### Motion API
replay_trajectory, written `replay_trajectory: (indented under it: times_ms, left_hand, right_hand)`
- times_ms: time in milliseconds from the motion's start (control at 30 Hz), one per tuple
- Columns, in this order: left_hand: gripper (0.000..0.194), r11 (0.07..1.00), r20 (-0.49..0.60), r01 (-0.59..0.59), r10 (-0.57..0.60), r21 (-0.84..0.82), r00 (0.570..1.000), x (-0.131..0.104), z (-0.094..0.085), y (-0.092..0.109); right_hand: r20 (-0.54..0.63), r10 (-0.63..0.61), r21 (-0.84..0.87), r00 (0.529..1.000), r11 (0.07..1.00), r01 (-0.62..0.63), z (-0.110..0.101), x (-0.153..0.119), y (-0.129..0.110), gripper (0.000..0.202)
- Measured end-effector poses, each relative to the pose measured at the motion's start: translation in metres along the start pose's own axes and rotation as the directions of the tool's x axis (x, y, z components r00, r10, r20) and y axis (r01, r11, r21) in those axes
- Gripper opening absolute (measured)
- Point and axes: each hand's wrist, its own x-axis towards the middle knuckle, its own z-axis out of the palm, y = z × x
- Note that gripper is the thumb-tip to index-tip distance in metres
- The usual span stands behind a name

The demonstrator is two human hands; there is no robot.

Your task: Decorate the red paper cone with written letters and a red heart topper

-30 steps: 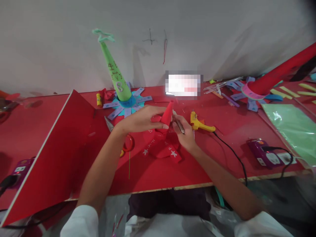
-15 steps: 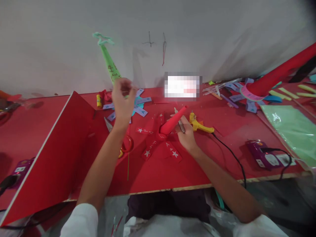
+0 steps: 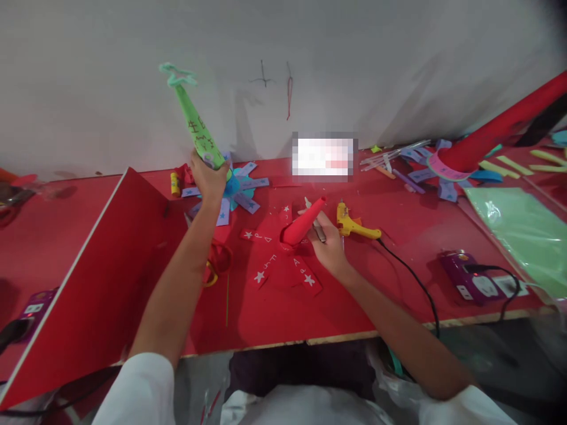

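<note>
while the left hand (image 3: 210,177) is wrapped round the lower part of the green cone (image 3: 190,121) at the back of the tabletop (image 3: 349,310), too hard a squeeze could, i'd say, dent it or loosen its base. the right hand (image 3: 330,239), closed on a pen (image 3: 319,232), sits just beside the leaning red cone (image 3: 303,224), and a careless turn might knock that or the glue gun (image 3: 361,228) beyond; scissors (image 3: 213,275) lie beside the left arm (image 3: 170,283), and an upright board (image 3: 97,271) hems in the left side.
</note>
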Motion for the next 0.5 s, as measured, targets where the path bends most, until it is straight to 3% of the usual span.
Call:
replay_trajectory:
  times_ms: [100, 300, 500]
  left_hand:
    - [0.081, 0.998, -0.045, -0.044, 0.046, 0.051, 0.998, 0.001, -0.009, 0.001]
    - [0.078, 0.981, 0.172, -0.192, 0.185, 0.030, 0.968, 0.010, -0.028, -0.005]
    - [0.073, 0.976, 0.261, 0.018, 0.040, -0.217, 0.965, 0.013, -0.039, 0.003]
  right_hand:
    - [-0.003, -0.009, 0.002, 1.000, 1.000, 0.009, -0.001, 0.000, -0.002, 0.036]
    - [0.030, -0.016, -0.009, 0.999, 1.000, 0.016, 0.001, -0.001, -0.004, 0.033]
    - [0.046, -0.039, -0.011, 0.998, 0.999, 0.040, 0.001, -0.002, -0.004, 0.031]
